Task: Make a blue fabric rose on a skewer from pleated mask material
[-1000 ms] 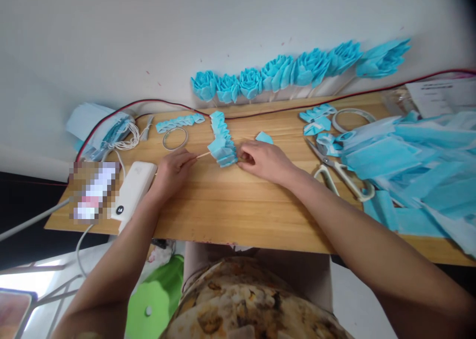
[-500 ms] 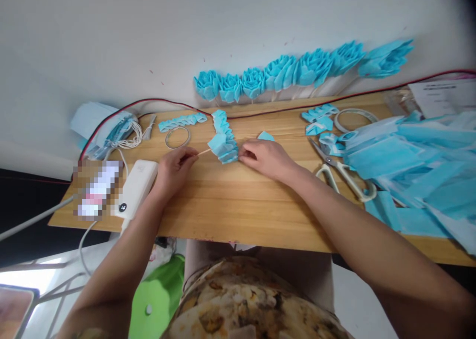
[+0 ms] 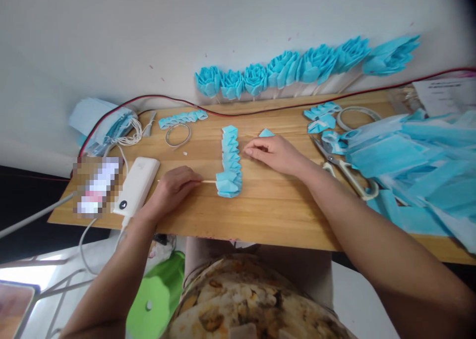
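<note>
The blue pleated strip [image 3: 231, 150] has come nearer the desk's [image 3: 267, 215] front edge and now lies straighter, its near end around one thin stick [image 3: 209, 181]. The left hand [image 3: 180, 185] pinches that stick, left of the strip; the right hand [image 3: 273, 153], loosely part-open and apparently empty, is just right of it, leaving the left as the only visible hold. Beyond the strip stand seven blue flowers [image 3: 282, 69]; right of it, one pair of scissors [image 3: 347, 175].
</note>
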Demonstrator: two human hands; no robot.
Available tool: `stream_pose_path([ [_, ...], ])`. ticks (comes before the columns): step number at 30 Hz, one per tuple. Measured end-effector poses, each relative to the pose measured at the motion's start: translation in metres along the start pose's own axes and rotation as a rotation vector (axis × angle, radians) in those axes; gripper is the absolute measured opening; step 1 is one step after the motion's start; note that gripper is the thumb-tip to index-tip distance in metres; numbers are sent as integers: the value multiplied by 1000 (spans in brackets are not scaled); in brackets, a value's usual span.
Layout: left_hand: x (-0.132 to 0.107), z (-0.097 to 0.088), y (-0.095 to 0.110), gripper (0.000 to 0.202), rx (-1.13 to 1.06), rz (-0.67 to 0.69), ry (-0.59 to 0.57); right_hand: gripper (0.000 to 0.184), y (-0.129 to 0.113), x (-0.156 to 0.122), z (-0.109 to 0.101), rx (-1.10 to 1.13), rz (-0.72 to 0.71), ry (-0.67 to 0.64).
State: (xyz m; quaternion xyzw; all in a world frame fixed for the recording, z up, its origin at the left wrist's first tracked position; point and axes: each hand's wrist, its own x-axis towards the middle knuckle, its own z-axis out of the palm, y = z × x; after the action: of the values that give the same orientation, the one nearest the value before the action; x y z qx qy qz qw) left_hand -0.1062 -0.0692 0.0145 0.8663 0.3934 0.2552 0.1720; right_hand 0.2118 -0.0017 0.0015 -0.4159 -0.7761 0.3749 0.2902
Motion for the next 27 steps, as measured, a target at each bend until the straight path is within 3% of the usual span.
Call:
stream_pose_path([
  [11, -4, 2, -4, 13, -5, 62, 11, 31, 9, 3, 17, -273, -214, -16],
  [17, -5, -3, 2, 11, -70, 104, -35, 32, 4, 2, 25, -453, -170, -5],
  [27, -7, -8, 11, 20, -96, 80, -188, 33, 3, 1, 24, -427, -136, -15],
])
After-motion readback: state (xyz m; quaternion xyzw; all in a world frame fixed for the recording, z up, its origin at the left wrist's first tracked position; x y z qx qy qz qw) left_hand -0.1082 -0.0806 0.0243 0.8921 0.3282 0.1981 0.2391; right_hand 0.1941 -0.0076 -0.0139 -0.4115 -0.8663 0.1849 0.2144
